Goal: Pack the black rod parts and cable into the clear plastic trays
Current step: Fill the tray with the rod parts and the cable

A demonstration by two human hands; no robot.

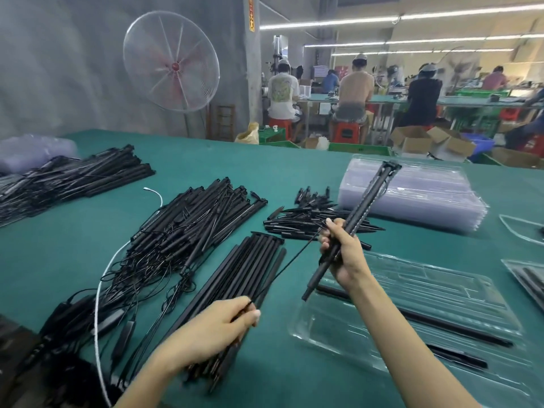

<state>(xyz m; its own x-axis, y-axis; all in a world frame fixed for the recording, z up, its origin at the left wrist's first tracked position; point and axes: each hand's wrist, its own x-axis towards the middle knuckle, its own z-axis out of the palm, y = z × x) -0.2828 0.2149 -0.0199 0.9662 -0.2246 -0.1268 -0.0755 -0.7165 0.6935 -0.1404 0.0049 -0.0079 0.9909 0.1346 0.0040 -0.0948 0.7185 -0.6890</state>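
On the green table (pixel 206 160), a clear moulded plastic tray (pixel 441 293) holds two long black rods (pixel 459 329) in its channels. Right hand (pixel 344 254) grips a black rod bundle (pixel 360 213) above it. Left hand (pixel 217 325) pinches a thin black cable (pixel 290 262). Stacked empty clear trays (pixel 418 192) lie beyond.

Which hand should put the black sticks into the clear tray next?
Probably the right hand. It already holds a bundle of black rods and hangs just above the open clear tray. The left hand is farther off, over the rod pile, pinching a thin cable.
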